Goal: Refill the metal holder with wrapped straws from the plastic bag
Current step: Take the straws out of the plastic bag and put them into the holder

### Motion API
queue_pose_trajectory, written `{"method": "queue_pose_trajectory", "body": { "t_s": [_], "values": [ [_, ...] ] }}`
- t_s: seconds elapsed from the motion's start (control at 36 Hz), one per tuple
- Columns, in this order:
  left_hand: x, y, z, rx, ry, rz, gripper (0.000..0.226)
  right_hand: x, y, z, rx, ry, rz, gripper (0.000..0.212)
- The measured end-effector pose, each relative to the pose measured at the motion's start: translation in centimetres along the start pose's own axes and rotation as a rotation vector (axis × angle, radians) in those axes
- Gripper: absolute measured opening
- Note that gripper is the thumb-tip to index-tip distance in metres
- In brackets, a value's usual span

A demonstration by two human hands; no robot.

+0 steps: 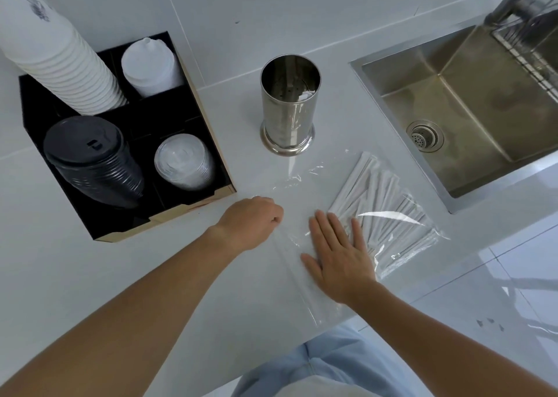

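Right hand (341, 254) flat, fingers straight, on bag (302, 215) at frame centre; straws (380, 203) just beyond fingertips. Left hand (250, 221) curled, pinching bag edge.

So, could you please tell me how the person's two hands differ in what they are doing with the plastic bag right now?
The left hand is curled into a fist and pinches the plastic bag at its empty edge; the right hand lies flat with straight, spread fingers. The left hand sits nearer the black cup organizer, while the right hand presses down beside the wrapped straws. Both touch the same bag on the counter, in front of the metal holder.
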State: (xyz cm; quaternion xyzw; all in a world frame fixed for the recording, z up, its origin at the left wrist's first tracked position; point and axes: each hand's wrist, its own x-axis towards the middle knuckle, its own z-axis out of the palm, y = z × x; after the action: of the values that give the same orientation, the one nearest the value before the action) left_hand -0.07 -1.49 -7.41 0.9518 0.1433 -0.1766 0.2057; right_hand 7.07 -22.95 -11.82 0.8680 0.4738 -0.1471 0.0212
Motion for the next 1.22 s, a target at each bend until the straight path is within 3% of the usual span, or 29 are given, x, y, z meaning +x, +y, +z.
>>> {"method": "queue_pose_trajectory", "body": {
  "t_s": [0.31,0.42,0.53,0.86,1.08,1.22],
  "values": [
    [-2.5,-0.8,0.7,-0.025,0.040,-0.075,0.017,-3.2,1.2,0.8,-0.045,-0.021,-0.059,0.072],
    [-2.5,1.7,1.7,0.001,-0.005,0.000,0.038,-3.1,1.0,1.0,-0.049,-0.016,-0.054,0.072],
    [-2.0,2.8,3.1,0.021,0.000,0.038,0.024,-3.2,1.1,0.7,-0.047,-0.026,-0.055,0.072],
    [-5.4,-0.5,5.0,-0.374,0.240,0.116,0.015,-2.2,4.9,-1.0,0.217,0.088,-0.148,0.050],
    [-6.9,-1.1,5.1,-0.460,0.273,0.011,0.008,-2.3,5.4,-1.3,0.001,0.031,-0.199,0.052],
    [-8.3,0.1,5.2,-0.404,0.191,-0.094,0.031,-2.5,5.2,-1.3,-0.101,0.061,-0.185,0.054]
  ]
}}
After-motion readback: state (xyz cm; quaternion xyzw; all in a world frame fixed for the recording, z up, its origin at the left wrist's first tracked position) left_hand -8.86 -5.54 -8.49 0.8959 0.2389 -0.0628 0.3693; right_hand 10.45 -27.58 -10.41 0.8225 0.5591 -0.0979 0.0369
